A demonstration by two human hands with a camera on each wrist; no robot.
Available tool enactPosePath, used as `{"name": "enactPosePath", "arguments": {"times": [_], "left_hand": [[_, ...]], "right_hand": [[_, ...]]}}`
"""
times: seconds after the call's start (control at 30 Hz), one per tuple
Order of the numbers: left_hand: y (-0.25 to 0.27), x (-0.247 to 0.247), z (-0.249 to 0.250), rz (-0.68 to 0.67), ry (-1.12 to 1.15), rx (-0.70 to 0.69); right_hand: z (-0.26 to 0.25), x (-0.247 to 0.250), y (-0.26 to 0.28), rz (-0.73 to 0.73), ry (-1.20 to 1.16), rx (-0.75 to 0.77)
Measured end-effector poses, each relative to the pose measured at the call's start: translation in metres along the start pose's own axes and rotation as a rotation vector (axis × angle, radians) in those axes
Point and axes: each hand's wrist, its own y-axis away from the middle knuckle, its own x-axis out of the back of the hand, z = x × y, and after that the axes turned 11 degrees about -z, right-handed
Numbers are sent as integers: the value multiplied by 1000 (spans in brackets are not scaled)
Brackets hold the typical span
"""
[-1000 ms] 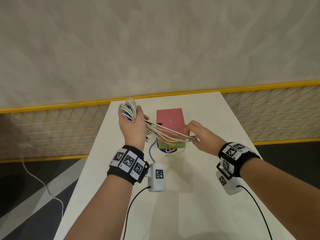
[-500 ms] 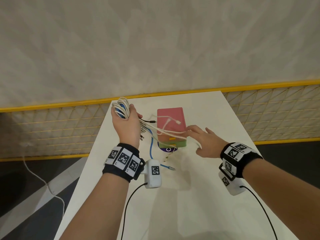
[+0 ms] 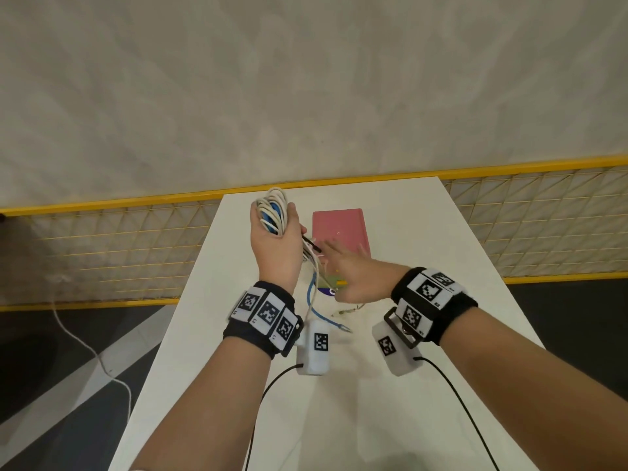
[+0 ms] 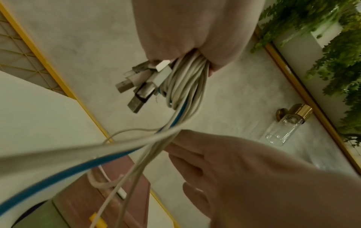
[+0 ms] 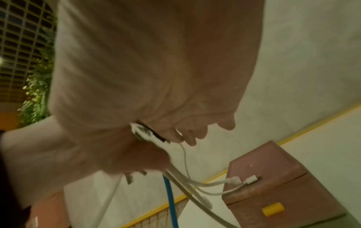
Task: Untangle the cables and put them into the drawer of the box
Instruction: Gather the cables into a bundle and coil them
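Nearest, both wrists carry black bands with square black-and-white coded tags; no readable words on them. The white table [image 3: 390,385] runs away from the person. On it lie the loose ends of a blue cable [image 3: 314,300] and a thin white one, their plugs too small to make out.

The right hand [image 3: 353,273] reaches left with fingers straight and spread, holding nothing, just beside the strands hanging from the left hand [image 3: 275,246]. That hand is raised and grips a coiled bundle of cables [image 3: 272,212], white with some blue, several USB plugs sticking out of the fist.

Behind the hands stands the box [image 3: 339,226], pink-topped with a yellow drawer handle; a white cable end lies on its lid. The right hand hides its front, and a dark label there is mostly covered, unreadable.

Beyond, a yellow-edged mesh fence [image 3: 102,253] and a pale wall.
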Motion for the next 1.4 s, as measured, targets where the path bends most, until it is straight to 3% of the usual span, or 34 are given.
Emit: {"name": "enactPosePath", "arguments": {"times": [0.1, 0.17, 0.37, 0.53, 0.63, 0.8, 0.93, 1.07, 1.2, 1.27, 1.4], "left_hand": [[-2, 6, 1, 6, 3, -16], [1, 6, 3, -3, 3, -28], [5, 3, 7, -108, 81, 27], [5, 18, 19, -197, 139, 104], [6, 28, 22, -381, -19, 58], [14, 23, 15, -666, -331, 118], [19, 13, 0, -776, -430, 206], [21, 12, -15, -782, -435, 278], [16, 15, -26, -671, -474, 256], [13, 17, -29, -630, -474, 242], [13, 14, -29, -626, -447, 188]], "right_hand": [[-1, 4, 6, 98, -496, 119], [-7, 1, 5, 159, -593, 206], [-5, -27, -24, 415, -587, 333], [18, -39, -25, 225, -438, 193], [38, -39, -27, 217, -349, 84], [40, -10, -29, 413, -62, -123], [25, 5, -26, 503, 1, -68], [23, 10, -24, 454, -129, 12], [30, 12, -11, 265, -434, 158], [35, 10, -3, 256, -501, 210], [49, 2, 8, 320, -276, 157]]}}
